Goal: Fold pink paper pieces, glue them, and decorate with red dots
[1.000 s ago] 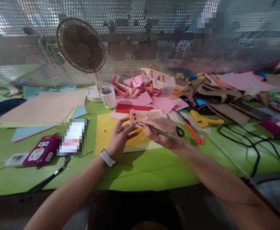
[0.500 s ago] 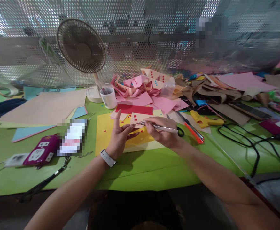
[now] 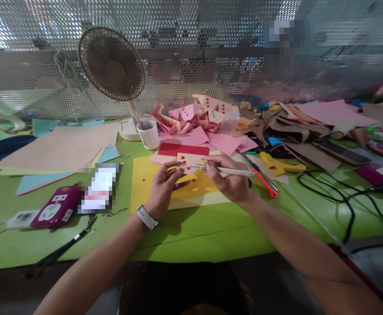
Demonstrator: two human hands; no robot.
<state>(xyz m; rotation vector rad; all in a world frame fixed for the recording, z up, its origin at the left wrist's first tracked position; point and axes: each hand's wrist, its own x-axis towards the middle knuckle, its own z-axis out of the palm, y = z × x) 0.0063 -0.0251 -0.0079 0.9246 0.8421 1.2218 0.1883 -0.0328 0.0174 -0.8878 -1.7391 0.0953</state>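
Note:
My left hand (image 3: 165,183), with a pale watch band at the wrist, pinches the near left edge of a cream paper piece (image 3: 194,160) that carries small red diamonds. My right hand (image 3: 227,179) grips a pair of silver tweezers (image 3: 232,171), their tips pointing left over the cream paper. Whether the tips hold anything is too small to tell. Beneath both hands lies a yellow sheet (image 3: 141,192) with a few loose red bits. Just behind is a red paper strip (image 3: 183,149).
A fan (image 3: 113,65) and a white cup (image 3: 148,134) stand at the back left. Behind the hands is a pile of pink and cream cut paper (image 3: 191,113). An orange cutter (image 3: 265,181), yellow glue gun (image 3: 281,165) and black cables (image 3: 339,192) lie right; a phone (image 3: 99,188) lies left.
My left index finger, raised before, has come down to the paper. My right hand has shifted slightly right, and the tweezers have changed angle, with their tips still over the paper.

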